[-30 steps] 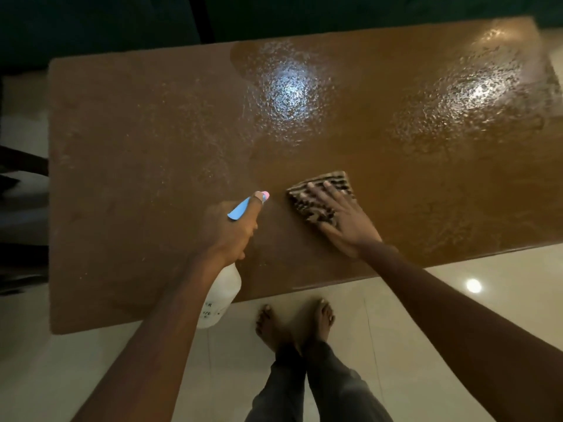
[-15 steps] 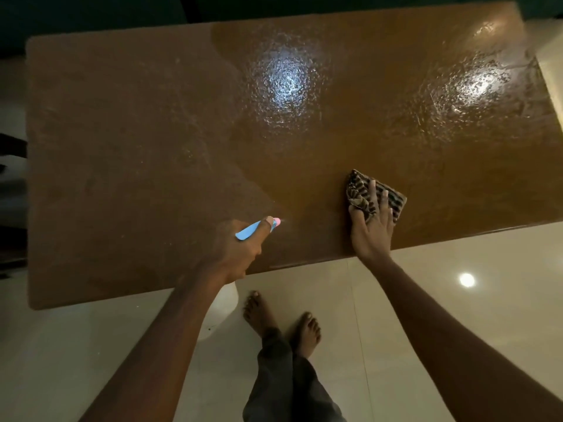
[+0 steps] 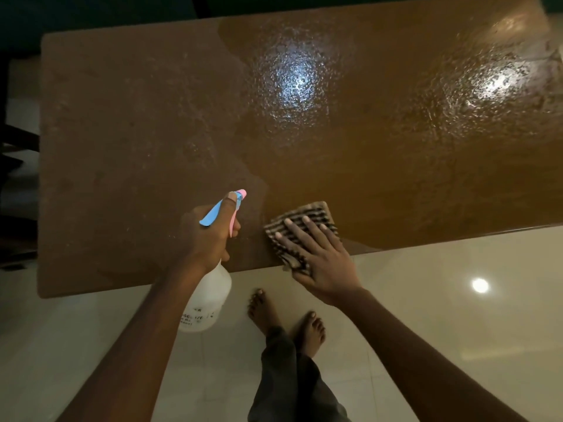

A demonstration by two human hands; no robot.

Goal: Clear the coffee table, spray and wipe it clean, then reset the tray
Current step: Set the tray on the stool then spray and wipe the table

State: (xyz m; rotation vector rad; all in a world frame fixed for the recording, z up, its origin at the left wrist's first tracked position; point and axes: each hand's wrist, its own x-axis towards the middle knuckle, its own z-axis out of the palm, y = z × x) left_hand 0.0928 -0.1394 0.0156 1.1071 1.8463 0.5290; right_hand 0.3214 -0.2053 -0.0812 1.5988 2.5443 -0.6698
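Note:
The brown coffee table (image 3: 128, 123) fills the upper view; its right part shines wet, its left part looks dull. My left hand (image 3: 204, 236) grips the neck of a white spray bottle (image 3: 207, 303) with a blue and pink trigger head, held over the table's near edge. My right hand (image 3: 320, 257) lies flat, fingers spread, pressing a striped folded cloth (image 3: 304, 214) onto the table at its near edge, just right of the bottle's nozzle.
Pale glossy floor tiles (image 3: 457, 315) run along the table's near side, with a ceiling light reflected in them. My bare feet (image 3: 286, 318) stand close to the table edge. Dark furniture (image 3: 18, 166) sits left of the table and beyond its far edge.
My right hand slid the cloth right along the near edge, then back left next to the spray nozzle. The left hand kept hold of the bottle and stayed roughly in place.

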